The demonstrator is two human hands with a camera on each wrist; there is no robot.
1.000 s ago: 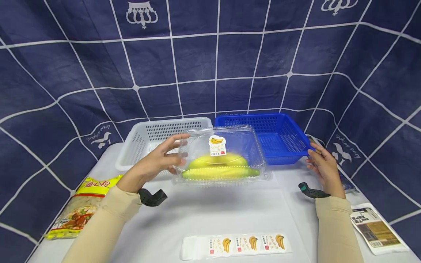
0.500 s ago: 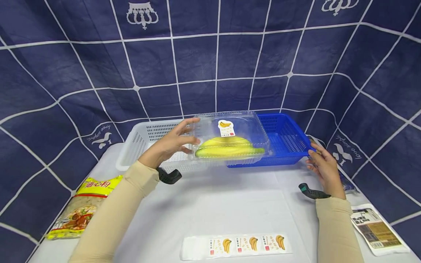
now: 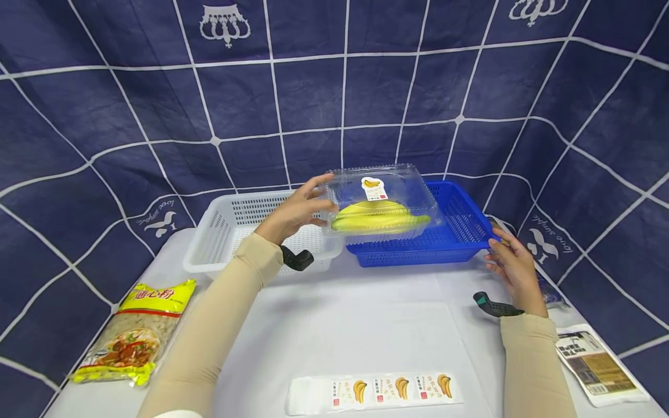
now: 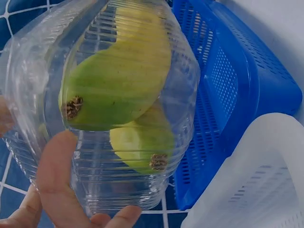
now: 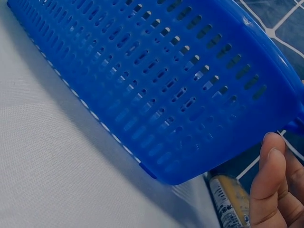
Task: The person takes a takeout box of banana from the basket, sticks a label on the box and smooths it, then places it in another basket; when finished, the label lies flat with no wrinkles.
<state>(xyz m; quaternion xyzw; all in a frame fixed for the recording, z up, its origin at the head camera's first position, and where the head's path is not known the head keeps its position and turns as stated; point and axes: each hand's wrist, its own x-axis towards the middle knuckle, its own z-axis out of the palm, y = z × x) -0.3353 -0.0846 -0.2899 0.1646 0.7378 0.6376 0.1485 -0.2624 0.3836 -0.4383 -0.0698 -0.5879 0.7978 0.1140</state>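
Note:
My left hand (image 3: 300,212) grips the left end of a clear plastic clamshell box (image 3: 402,183). Yellow-green bananas (image 3: 373,217) lie inside, and a banana sticker (image 3: 374,189) is on the lid. The box is raised, overlapping the left part of the blue basket (image 3: 444,255) in the head view. In the left wrist view, my thumb (image 4: 54,175) presses the box near the bananas' ends (image 4: 128,80). My right hand (image 3: 514,264) holds the blue basket's right front corner by the rim; the right wrist view shows its fingers (image 5: 270,175) at that corner.
A white perforated basket (image 3: 209,241) stands left of the blue one. A yellow food bag (image 3: 138,334) lies at the left. Along the front is a strip of banana stickers (image 3: 376,393). A brown-and-white pouch (image 3: 601,366) lies at the right.
My left hand has carried the box rightward and farther back, from in front of the baskets to the blue basket. The right hand has stayed at the basket's rim.

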